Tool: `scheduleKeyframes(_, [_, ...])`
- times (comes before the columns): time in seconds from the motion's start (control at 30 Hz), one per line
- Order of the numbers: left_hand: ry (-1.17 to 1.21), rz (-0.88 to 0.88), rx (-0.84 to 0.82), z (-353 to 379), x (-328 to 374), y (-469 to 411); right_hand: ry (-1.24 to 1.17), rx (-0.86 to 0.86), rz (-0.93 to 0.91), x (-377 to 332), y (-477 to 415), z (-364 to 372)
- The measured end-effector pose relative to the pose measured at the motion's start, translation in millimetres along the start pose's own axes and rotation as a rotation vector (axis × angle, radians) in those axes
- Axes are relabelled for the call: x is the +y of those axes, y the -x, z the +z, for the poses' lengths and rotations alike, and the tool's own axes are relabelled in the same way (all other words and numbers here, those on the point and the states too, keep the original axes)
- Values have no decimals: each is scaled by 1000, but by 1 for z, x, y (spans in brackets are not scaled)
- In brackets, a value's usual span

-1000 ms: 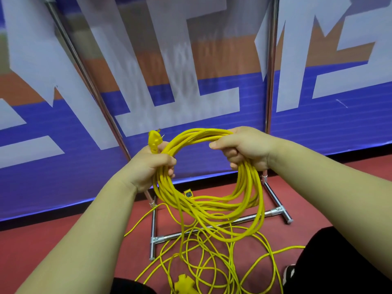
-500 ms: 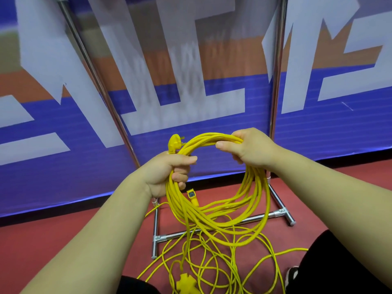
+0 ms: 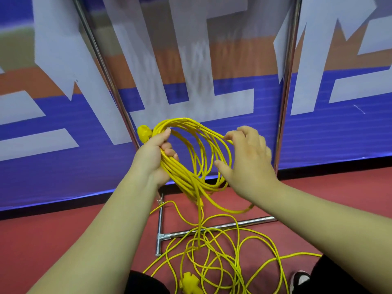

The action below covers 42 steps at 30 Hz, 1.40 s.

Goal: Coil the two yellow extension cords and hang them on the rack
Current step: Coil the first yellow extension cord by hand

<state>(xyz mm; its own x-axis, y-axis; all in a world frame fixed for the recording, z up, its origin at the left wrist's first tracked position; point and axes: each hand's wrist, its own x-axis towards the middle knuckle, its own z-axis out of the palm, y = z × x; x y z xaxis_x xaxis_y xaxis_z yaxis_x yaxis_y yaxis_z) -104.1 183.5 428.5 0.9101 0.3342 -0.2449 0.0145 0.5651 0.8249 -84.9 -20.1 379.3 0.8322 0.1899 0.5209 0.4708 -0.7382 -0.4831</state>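
Note:
My left hand (image 3: 156, 154) grips one side of a coiled yellow extension cord (image 3: 197, 153), whose yellow plug (image 3: 144, 132) sticks up just above my fist. My right hand (image 3: 248, 160) is at the coil's right side with fingers spread; its fingertips touch the top loops without gripping them. The coil hangs tilted in front of the rack's two metal uprights (image 3: 285, 102). A second yellow cord (image 3: 222, 255) lies loose and tangled on the red floor below, with a yellow socket block (image 3: 189, 283) at the bottom edge.
The rack's metal base bars (image 3: 212, 229) lie on the red floor under the coil. A blue, white and orange banner wall (image 3: 63, 124) stands close behind. My black trouser legs and a shoe (image 3: 299, 279) are at the bottom right.
My right hand has let go of the coil's top and opened, and the loops have spread out. My left hand has turned the coil to a tilt. The view has shifted left.

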Motion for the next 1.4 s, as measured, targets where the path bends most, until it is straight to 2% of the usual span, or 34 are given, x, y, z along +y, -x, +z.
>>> scheduleKeyframes(0.07, [36, 1, 39, -2, 0, 0, 17, 15, 19, 3, -4, -1])
scheduleKeyframes(0.13, [54, 0, 71, -4, -1, -1, -74, -23, 6, 5, -4, 1])
scheduleKeyframes(0.23, [97, -1, 96, -4, -2, -1, -270, -228, -29, 0, 2, 8])
scheduleKeyframes(0.3, [137, -5, 117, -5, -2, -2, -294, -317, -28, -4, 7, 12])
scheduleKeyframes(0.37, [164, -8, 139, -8, -1, -4, -269, -231, -51, -5, 2, 12])
scheduleKeyframes(0.4, [176, -8, 141, -10, 0, -5, -247, -208, -17, -3, -3, 12])
scheduleKeyframes(0.47, [206, -8, 115, -13, 3, -5, -221, -356, 118, 4, -9, 13])
scheduleKeyframes(0.53, [232, 0, 62, -13, 4, -2, -301, -592, 272, 10, -6, 25])
scheduleKeyframes(0.6, [260, 9, 2, -11, 5, 0, -464, -714, 407, 17, -1, 43])
scheduleKeyframes(0.8, [322, -83, -255, -17, 8, 1, -936, -579, 744, 25, -11, 66])
scheduleKeyframes(0.87, [315, -113, -360, -18, 8, 3, -1061, -630, 849, 28, -14, 60])
scheduleKeyframes(0.97, [371, -194, -537, -21, 5, 1, -1245, -786, 872, 30, -21, 44])
scheduleKeyframes(1.07, [398, -203, -652, -26, 6, -1, -1394, -702, 892, 33, -30, 41])
scheduleKeyframes(1.13, [372, -178, -637, -27, 8, 0, -1413, -618, 870, 36, -39, 39])
scheduleKeyframes(1.3, [170, -85, -294, -30, 9, -2, -1412, -386, 643, 44, -58, 19])
scheduleKeyframes(1.4, [105, -82, -143, -32, 4, -11, -1427, -272, 605, 41, -64, 6])
